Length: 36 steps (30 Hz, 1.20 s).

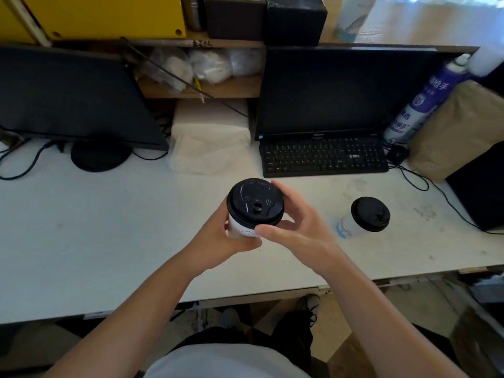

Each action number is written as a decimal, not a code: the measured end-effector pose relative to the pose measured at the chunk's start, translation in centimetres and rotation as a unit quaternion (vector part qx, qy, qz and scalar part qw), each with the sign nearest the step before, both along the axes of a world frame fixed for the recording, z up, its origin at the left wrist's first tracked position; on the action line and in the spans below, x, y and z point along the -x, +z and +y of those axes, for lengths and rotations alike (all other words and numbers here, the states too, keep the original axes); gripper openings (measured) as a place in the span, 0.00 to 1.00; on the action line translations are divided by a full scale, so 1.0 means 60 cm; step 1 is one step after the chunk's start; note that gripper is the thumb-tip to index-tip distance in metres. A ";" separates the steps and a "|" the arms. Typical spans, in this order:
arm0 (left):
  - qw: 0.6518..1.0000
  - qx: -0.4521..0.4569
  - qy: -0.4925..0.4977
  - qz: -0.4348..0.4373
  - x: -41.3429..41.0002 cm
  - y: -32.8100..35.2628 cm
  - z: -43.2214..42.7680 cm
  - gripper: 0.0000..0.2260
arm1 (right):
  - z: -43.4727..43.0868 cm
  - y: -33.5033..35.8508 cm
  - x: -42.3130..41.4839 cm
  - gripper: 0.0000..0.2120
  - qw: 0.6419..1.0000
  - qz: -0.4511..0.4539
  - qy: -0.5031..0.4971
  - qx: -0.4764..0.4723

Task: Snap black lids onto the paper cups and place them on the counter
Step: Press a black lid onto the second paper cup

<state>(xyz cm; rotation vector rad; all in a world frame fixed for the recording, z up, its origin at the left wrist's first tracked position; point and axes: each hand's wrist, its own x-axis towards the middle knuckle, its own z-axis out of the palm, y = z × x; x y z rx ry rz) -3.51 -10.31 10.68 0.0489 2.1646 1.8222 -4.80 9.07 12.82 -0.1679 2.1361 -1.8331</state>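
- Left hand (218, 241) wraps the white paper cup (240, 229) from its left side and below, closed on it
- right hand (297, 227) cups the black lid (255, 201) at the cup's right rim, fingers (281, 190) curled round the far edge, thumb at the near edge, gripping
- lid sits on the cup, held above the white counter (109, 227), centre of view
- second lidded cup (364, 218) stands on the counter right of the right hand, apart from it
- keyboard (324, 156) behind
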 end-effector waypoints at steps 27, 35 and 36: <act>0.936 -0.180 0.229 -0.197 0.006 -0.144 0.046 0.14 | -0.018 -0.172 0.013 0.14 0.926 -0.283 -0.157 0.197; 0.932 -0.166 0.254 -0.199 0.009 -0.161 0.042 0.14 | -0.041 -0.185 0.015 0.14 0.914 -0.301 -0.189 0.194; 0.933 -0.164 0.253 -0.196 0.010 -0.163 0.042 0.14 | -0.043 -0.187 0.015 0.14 0.912 -0.306 -0.192 0.192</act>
